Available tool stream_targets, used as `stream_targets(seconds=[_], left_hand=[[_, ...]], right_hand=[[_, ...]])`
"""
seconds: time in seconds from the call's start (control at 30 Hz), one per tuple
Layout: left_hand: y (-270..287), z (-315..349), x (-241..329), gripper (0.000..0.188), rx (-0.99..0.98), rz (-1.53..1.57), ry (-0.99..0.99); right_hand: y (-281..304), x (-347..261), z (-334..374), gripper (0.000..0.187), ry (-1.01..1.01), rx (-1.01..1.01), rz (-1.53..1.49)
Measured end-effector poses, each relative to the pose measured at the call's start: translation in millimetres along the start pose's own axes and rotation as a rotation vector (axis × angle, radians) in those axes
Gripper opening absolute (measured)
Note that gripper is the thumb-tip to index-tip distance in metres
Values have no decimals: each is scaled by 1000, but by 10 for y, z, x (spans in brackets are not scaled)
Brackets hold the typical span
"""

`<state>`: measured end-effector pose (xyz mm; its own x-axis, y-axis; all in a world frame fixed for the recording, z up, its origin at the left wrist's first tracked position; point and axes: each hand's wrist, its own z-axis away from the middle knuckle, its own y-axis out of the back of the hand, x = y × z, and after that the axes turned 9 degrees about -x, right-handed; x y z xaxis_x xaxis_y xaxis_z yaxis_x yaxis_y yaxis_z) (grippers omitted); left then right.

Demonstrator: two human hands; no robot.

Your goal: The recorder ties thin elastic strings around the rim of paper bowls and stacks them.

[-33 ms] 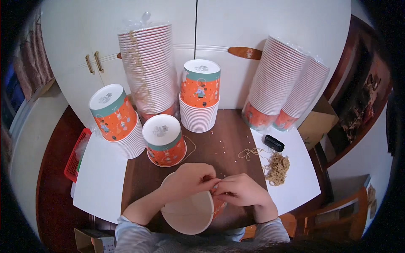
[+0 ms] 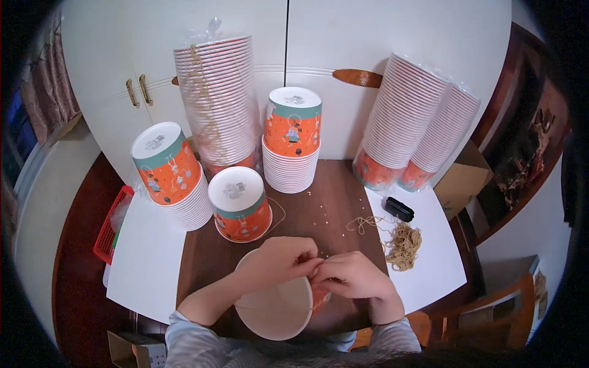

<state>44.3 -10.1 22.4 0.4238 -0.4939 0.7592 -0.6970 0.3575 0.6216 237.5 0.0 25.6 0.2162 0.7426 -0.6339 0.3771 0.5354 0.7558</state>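
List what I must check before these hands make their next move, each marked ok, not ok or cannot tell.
1. Left hand and right hand meeting at the bucket's side: ok, fingertips close together.
2. Bucket tipped with its mouth facing the wearer: ok.
3. Something pinched between the fingertips: cannot tell, the fingers hide it.
4. Twine bundle free of tangles: not ok, it lies in a loose heap.
5. Black oblong object apart from both hands: ok.

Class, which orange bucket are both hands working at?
The bucket nearest the person, pale inside in view: the left hand and right hand meet at its rim. Every other bucket, like the lone upturned one, stands farther back, untouched.
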Motion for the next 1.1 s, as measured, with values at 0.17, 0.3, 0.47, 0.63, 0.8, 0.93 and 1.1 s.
stream_targets(seconds=[0.17, 0.3, 0.47, 0.63, 0.8, 0.93, 1.1], left_hand=[[-46, -112, 64, 14, -107, -25, 51], [-67, -108, 59, 12, -58, 9, 49], [-73, -117, 79, 10, -32, 27, 110], [-92, -63, 85, 11, 161, 17, -61], [-59, 216, 90, 12, 120, -83, 56], [-62, 375, 36, 16, -98, -10, 209], [-120, 397, -132, 22, -246, -62, 211]], right_hand=[[53, 61, 36, 11, 5, 1, 69], [53, 35, 3, 13, -20, 34, 70], [66, 69, -27, 19, 186, 8, 146], [84, 125, -68, 19, 283, -57, 149], [71, 172, -87, 16, 233, -83, 163], [21, 203, -152, 16, 251, -3, 201], [-46, 313, -201, 17, 227, 6, 264]])
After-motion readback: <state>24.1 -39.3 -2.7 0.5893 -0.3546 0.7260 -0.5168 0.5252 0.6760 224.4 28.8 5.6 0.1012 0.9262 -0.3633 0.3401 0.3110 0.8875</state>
